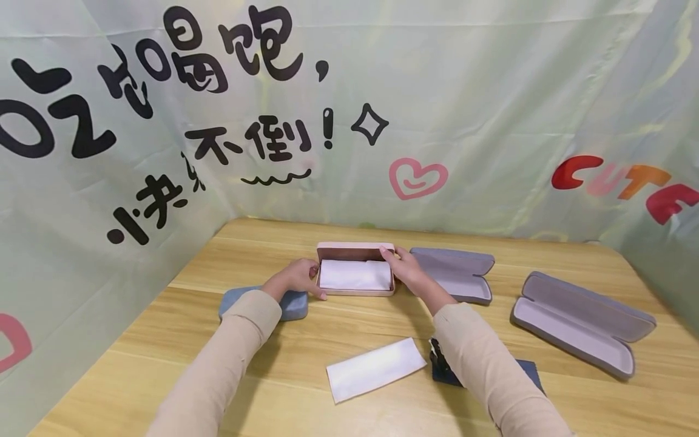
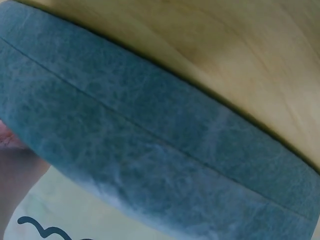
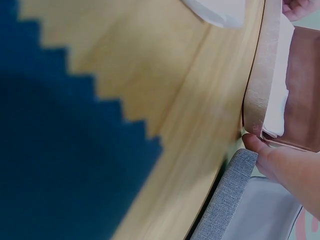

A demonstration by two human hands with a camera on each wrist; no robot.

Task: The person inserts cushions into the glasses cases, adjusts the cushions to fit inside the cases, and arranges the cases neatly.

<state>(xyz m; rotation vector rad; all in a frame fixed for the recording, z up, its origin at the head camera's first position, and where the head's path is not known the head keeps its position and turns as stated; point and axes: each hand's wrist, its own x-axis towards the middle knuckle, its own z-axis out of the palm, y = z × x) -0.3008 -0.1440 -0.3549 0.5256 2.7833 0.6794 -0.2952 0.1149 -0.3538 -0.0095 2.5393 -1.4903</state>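
Observation:
A pink glasses case [image 1: 356,293] stands with its lid raised near the middle of the table in the head view. Inside it lies a folded white cloth [image 1: 352,276]. At the case's left end, my left hand [image 1: 297,278] holds it, thumb along the front corner. My right hand [image 1: 406,271] grips the opposite end, with the thumb over the lid's edge. In the right wrist view, fingertips [image 3: 252,142] of that hand meet the case's corner. A closed blue glasses case [image 2: 155,135] fills the left wrist view and lies under my left wrist.
Two open grey glasses cases, one [image 1: 453,270] beside my right hand and another [image 1: 579,328] farther right, rest on the table. A white rectangular piece [image 1: 375,370] lies in front. Dark blue cloth [image 1: 530,371] with a zigzag edge is partly under my right forearm. Printed curtains [image 1: 480,121] hang behind.

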